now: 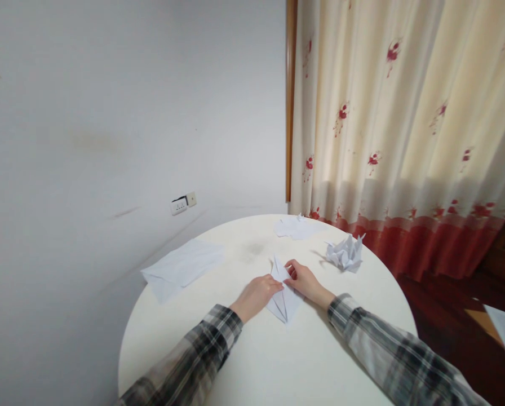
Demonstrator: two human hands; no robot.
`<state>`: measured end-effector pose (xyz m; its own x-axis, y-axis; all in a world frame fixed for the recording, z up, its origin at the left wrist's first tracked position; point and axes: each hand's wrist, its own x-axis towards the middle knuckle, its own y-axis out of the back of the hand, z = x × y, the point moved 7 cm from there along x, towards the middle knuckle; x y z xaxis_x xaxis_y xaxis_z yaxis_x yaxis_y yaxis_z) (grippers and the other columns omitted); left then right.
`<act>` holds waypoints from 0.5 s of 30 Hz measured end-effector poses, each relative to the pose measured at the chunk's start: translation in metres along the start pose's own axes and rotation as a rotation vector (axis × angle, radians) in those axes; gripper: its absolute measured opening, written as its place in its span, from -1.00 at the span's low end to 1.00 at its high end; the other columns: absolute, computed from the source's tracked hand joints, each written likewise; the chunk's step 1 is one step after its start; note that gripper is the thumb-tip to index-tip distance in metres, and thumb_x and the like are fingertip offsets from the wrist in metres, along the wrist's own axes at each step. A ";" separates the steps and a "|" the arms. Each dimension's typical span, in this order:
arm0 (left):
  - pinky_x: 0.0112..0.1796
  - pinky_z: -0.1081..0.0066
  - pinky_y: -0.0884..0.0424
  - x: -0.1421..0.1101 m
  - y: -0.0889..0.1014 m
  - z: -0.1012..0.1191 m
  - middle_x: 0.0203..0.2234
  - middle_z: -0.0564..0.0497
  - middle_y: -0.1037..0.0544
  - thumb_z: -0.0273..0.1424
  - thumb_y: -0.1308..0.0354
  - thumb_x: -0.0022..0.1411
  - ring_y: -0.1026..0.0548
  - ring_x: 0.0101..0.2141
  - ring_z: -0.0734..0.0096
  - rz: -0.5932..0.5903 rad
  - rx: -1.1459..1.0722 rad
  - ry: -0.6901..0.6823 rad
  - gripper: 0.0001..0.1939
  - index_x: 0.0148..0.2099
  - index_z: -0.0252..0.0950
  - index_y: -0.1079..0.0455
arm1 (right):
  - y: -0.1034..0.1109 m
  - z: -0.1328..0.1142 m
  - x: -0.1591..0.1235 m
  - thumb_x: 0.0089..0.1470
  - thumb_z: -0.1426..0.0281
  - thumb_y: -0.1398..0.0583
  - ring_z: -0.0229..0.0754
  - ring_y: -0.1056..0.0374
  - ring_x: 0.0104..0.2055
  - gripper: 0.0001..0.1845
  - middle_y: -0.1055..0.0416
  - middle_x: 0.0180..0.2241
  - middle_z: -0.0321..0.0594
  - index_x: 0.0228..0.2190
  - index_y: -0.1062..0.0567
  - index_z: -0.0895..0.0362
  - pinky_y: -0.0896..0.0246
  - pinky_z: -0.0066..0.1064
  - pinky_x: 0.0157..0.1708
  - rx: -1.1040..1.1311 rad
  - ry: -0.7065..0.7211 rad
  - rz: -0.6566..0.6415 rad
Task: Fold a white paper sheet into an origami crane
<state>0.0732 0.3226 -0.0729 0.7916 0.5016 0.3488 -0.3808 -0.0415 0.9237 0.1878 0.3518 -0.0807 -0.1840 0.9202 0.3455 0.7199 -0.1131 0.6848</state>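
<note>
A white sheet folded into a long diamond, the folded paper (283, 299), lies flat on the round white table (278, 361). My left hand (256, 294) rests on its left edge, fingers curled and pressing the paper down. My right hand (305, 280) pinches the paper's upper right flap between thumb and fingers. Both forearms wear plaid sleeves.
Flat white sheets (180, 268) hang over the table's left edge. Finished folded paper shapes (345, 252) stand at the right, and more crumpled paper (293, 226) lies at the far edge. A flowered curtain (404, 141) hangs behind; a wall socket (183, 203) sits at left.
</note>
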 end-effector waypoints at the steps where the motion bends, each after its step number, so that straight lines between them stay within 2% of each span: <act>1: -0.21 0.40 -0.26 0.000 0.000 0.000 -0.29 0.02 -0.48 -0.48 0.08 0.21 -0.36 -0.24 0.38 0.000 0.006 -0.002 -0.76 -0.16 -0.22 -0.38 | 0.000 0.002 0.001 -0.21 0.47 -0.20 -0.33 -0.22 -0.50 -0.62 -0.33 -0.47 -0.33 -0.26 -0.26 0.14 -0.07 -0.53 -0.49 -0.015 -0.011 -0.003; 8: -0.21 0.41 -0.25 0.000 0.003 0.004 -0.27 0.01 -0.48 -0.46 0.09 0.22 -0.35 -0.23 0.37 0.003 0.053 -0.019 -0.75 -0.12 -0.24 -0.36 | 0.008 0.010 0.003 -0.16 0.45 -0.20 -0.30 -0.22 -0.48 -0.75 -0.33 -0.51 -0.31 -0.33 -0.35 0.17 -0.08 -0.48 -0.45 -0.053 -0.002 -0.003; 11: -0.20 0.41 -0.25 0.000 0.003 0.003 -0.27 0.02 -0.47 -0.45 0.08 0.22 -0.35 -0.22 0.37 0.012 0.059 -0.017 -0.76 -0.11 -0.22 -0.36 | 0.009 -0.001 0.002 -0.17 0.54 -0.17 -0.28 -0.23 -0.42 -0.76 -0.34 -0.45 -0.27 -0.34 -0.38 0.17 -0.11 -0.47 -0.37 -0.045 0.108 0.012; 15: -0.20 0.39 -0.25 0.001 0.002 0.001 -0.27 0.03 -0.48 -0.46 0.06 0.21 -0.36 -0.22 0.36 0.019 0.059 -0.018 -0.77 -0.16 -0.21 -0.39 | 0.006 -0.020 -0.002 -0.18 0.67 -0.08 -0.23 -0.23 -0.23 -0.70 -0.38 -0.35 -0.23 -0.39 -0.44 0.15 -0.07 -0.41 -0.18 -0.075 0.297 -0.004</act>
<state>0.0740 0.3221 -0.0709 0.7929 0.4850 0.3688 -0.3673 -0.1025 0.9244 0.1791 0.3419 -0.0644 -0.3825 0.7720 0.5077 0.6692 -0.1473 0.7283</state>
